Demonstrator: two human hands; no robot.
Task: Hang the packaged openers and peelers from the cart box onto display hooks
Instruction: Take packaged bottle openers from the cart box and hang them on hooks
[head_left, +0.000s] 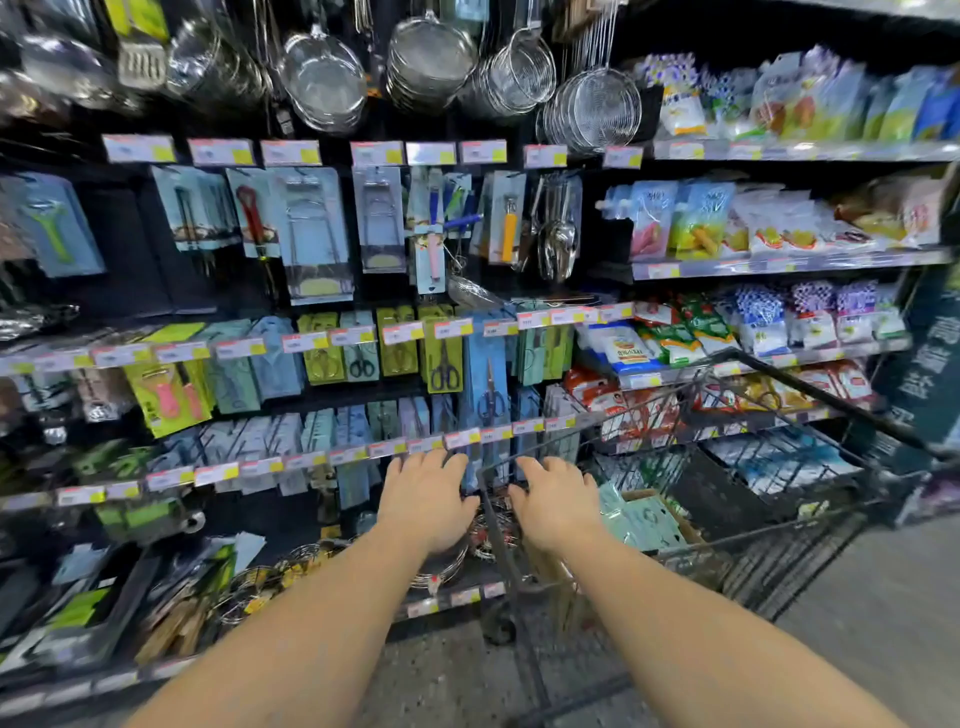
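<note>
Both my arms reach forward toward the near-left corner of a dark wire shopping cart (810, 384). My left hand (428, 499) hovers palm down just left of the cart's corner, fingers spread, holding nothing. My right hand (558, 501) is over the cart's near edge, fingers spread, also holding nothing. Inside the cart lies a cardboard box (680, 525) with pale teal packages (639, 519) in it. Packaged peelers and openers (252, 213) hang on display hooks in the upper rows in front of me.
Rows of hooks hold scissors packs (441, 364), metal strainers (324, 78) and scoops above. Price tags (462, 436) line each rail. Shelves of bagged goods (696, 218) fill the right side. Wire trivets (260, 587) lie on the bottom shelf.
</note>
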